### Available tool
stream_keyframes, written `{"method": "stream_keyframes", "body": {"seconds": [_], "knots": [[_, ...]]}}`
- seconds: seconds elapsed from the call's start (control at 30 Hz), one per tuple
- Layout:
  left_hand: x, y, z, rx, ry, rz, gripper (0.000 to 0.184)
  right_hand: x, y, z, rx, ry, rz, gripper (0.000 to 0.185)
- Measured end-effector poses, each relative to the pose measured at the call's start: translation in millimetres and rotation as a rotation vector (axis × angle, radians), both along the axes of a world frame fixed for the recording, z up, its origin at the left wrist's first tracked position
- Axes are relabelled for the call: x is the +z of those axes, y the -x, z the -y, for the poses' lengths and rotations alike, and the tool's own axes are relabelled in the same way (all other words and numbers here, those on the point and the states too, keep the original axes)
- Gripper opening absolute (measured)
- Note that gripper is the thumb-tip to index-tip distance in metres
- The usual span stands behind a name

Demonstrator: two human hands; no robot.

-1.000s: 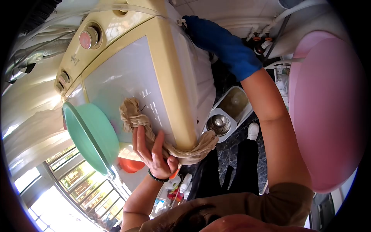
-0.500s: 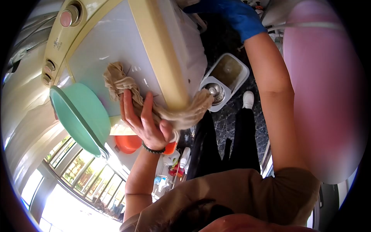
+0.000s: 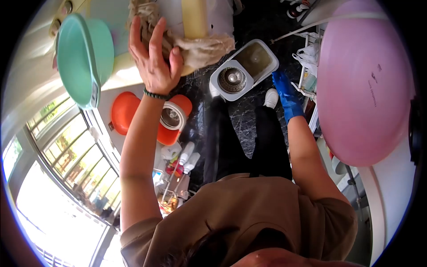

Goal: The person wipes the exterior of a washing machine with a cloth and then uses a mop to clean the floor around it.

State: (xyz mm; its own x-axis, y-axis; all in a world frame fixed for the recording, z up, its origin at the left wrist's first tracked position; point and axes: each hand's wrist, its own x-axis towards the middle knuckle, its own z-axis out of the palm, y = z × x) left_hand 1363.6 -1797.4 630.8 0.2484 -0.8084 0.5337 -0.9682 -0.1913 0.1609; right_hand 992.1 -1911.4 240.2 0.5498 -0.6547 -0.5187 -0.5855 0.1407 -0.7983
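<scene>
My left hand (image 3: 156, 62) is bare, with a dark bracelet at the wrist. Its fingers are spread over a crumpled beige cloth (image 3: 202, 51), which lies across the top and front edge of a cream appliance (image 3: 194, 18) with round knobs. My right hand (image 3: 287, 95) wears a blue rubber glove and hangs low at my side, fingers stretched out and holding nothing visible. Its fingertips appear beside the rim of a grey mop bucket (image 3: 236, 91) on the floor, though I cannot tell whether they touch it. Murky water (image 3: 255, 58) stands in the bucket.
A mint-green basin (image 3: 73, 58) leans at the appliance's left. Below it are an orange basin (image 3: 122, 111) and an orange bucket with a spinner (image 3: 171, 116). White bottles (image 3: 187, 153) stand nearby. A large pink basin (image 3: 364, 84) and a white rack (image 3: 307, 80) occupy the right side.
My gloved right hand has come down from beside the appliance toward the mop bucket. The view has shifted downward and back; my left hand remains on the cloth.
</scene>
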Motion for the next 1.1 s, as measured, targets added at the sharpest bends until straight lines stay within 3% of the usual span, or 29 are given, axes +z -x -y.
{"method": "stream_keyframes", "body": {"seconds": [0.03, 0.1, 0.23, 0.33, 0.43, 0.47, 0.5, 0.53, 0.57, 0.6, 0.63, 0.67, 0.73, 0.8, 0.83, 0.9, 0.93, 0.97, 1.0, 1.03, 1.1], "knots": [[6, -2, -2, 0.006, 0.014, 0.000, 0.047, -6, 7, -12, -0.022, -0.051, 0.215, 0.033], [1, 8, -5, 0.002, 0.089, 0.011, 0.047, 7, 14, -15, -0.099, -0.327, 0.391, 0.036], [-4, 8, -7, 0.121, 0.103, -0.077, 0.053, 70, 5, 19, -0.150, -0.523, 0.452, 0.042], [5, 13, -6, 0.194, -0.004, 0.104, 0.054, 135, -10, 30, 0.092, -0.108, 0.081, 0.041], [-1, 41, -17, 0.267, 0.156, -0.003, 0.065, 191, -21, 27, -0.019, -0.082, 0.390, 0.038], [-16, 53, -38, 0.304, 0.103, -0.029, 0.057, 207, -18, 27, -0.018, -0.125, 0.548, 0.039], [-22, 78, -54, 0.279, 0.204, -0.077, 0.068, 225, -23, 24, -0.040, -0.126, 0.550, 0.040], [-28, 106, -79, 0.266, 0.204, -0.172, 0.062, 264, -33, 11, -0.023, -0.030, 0.425, 0.041], [-33, 134, -112, 0.273, 0.155, -0.217, 0.062, 274, -38, 7, -0.076, -0.117, 0.377, 0.039], [-36, 163, -152, 0.280, 0.105, -0.257, 0.060, 283, -40, 3, -0.003, 0.001, 0.345, 0.035], [-43, 189, -198, 0.302, -0.001, -0.284, 0.058, 271, -38, 10, 0.090, 0.080, 0.313, 0.033], [-45, 213, -249, 0.325, -0.119, -0.364, 0.059, 292, -42, -1, 0.124, 0.105, 0.177, 0.037], [-81, 272, -356, 0.471, -0.154, -0.499, 0.066, 280, -37, 3, 0.238, 0.347, 0.145, 0.048], [-89, 336, -464, 0.651, -0.290, -0.589, 0.060, 248, -30, 24, 0.401, 0.424, 0.135, 0.054], [-81, 368, -515, 0.749, -0.338, -0.695, 0.051, 283, -35, 1, 0.593, 0.416, 0.001, 0.054], [-73, 428, -600, 0.943, -0.598, -0.930, 0.040, 250, -42, 2, 0.784, 0.410, 0.089, 0.041], [-71, 459, -636, 1.044, -0.694, -0.997, 0.038, 266, -47, -23, 0.880, 0.516, 0.146, 0.049], [-66, 485, -662, 1.195, -0.772, -1.120, 0.038, 319, -63, -70, 0.953, 0.586, -0.265, 0.046], [-55, 504, -677, 1.340, -0.849, -1.180, 0.037, 314, -65, -78, 0.957, 0.513, -0.308, 0.045], [-57, 528, -694, 1.473, -0.862, -1.222, 0.035, 299, -62, -81, 1.072, 0.638, -0.069, 0.048], [-49, 566, -703, 1.708, -0.783, -1.318, 0.035, 291, -83, -95, 1.295, 0.730, -0.133, 0.046]]}}
